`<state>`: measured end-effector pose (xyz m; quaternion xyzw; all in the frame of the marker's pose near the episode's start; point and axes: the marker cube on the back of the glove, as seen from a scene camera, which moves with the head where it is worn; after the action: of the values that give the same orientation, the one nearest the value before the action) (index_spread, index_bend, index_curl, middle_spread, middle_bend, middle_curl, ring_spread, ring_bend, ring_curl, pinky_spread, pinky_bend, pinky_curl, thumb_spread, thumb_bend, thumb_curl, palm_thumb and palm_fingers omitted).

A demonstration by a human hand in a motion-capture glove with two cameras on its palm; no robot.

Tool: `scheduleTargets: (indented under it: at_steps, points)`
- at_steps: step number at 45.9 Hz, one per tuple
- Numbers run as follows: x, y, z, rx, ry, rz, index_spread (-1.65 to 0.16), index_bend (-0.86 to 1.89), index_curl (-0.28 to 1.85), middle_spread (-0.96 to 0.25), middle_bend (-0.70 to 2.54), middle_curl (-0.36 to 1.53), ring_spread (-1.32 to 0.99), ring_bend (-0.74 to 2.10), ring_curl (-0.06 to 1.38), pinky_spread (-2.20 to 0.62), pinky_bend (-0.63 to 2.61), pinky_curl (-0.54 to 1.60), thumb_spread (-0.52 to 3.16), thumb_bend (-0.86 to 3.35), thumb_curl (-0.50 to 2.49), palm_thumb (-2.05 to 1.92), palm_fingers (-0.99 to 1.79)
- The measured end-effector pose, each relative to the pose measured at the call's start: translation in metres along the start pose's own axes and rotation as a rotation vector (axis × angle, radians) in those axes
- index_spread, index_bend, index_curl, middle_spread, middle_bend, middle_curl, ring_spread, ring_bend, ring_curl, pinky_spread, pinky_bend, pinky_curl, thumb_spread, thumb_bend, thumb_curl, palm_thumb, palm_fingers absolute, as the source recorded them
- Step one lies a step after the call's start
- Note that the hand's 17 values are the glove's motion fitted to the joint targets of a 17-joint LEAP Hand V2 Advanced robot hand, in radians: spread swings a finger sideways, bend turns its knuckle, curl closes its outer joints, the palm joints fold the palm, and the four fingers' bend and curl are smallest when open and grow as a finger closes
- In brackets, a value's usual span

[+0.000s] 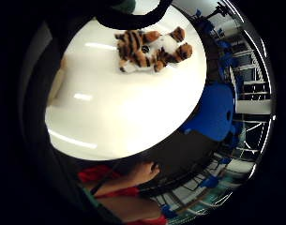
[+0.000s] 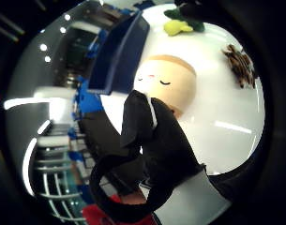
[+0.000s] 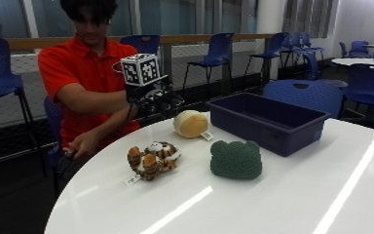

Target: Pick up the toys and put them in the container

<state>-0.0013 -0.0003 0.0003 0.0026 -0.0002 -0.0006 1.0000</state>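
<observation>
Three plush toys lie on the round white table. A cream round doll head with closed eyes sits nearest the dark blue container. A striped tiger lies toward the table's near edge, also in the little finger side view. A green plush sits in front of the container. My gloved right hand hovers just beside and above the cream doll head, its fingers loosely curled and holding nothing.
The container stands open with nothing visible inside. The person's bare hand rests on their lap below the table edge. Blue chairs stand behind the table.
</observation>
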Motion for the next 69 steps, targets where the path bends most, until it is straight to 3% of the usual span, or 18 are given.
scheduleTargets:
  at_steps: [9, 22, 46, 61, 69]
  points:
    - [0.006, 0.001, 0.005, -0.024, -0.010, 0.002, -0.25, 0.21, 0.12, -0.08, 0.18, 0.09, -0.09, 0.18, 0.04, 0.01, 0.52, 0.17, 0.93, -0.03, 0.03, -0.05, 0.04]
    - [0.005, -0.003, 0.019, -0.055, -0.053, -0.022, -0.31, 0.21, 0.21, -0.10, 0.19, 0.16, -0.11, 0.19, 0.09, 0.02, 0.56, 0.23, 1.21, -0.04, 0.08, -0.06, 0.00]
    - [-0.077, -0.042, 0.051, -0.130, -0.121, -0.130, -0.33, 0.17, 0.28, -0.10, 0.17, 0.24, -0.10, 0.18, 0.15, 0.03, 0.58, 0.29, 1.15, -0.08, 0.10, -0.12, -0.07]
    - [-0.091, -0.063, 0.070, -0.156, 0.015, -0.104, -0.32, 0.17, 0.30, -0.08, 0.16, 0.25, -0.07, 0.17, 0.17, 0.07, 0.61, 0.31, 1.09, -0.08, 0.11, -0.12, -0.10]
    - [-0.091, -0.071, 0.085, -0.186, 0.034, -0.087, -0.32, 0.14, 0.29, -0.08, 0.13, 0.24, -0.05, 0.14, 0.16, 0.10, 0.82, 0.36, 1.08, -0.06, 0.13, -0.08, -0.08]
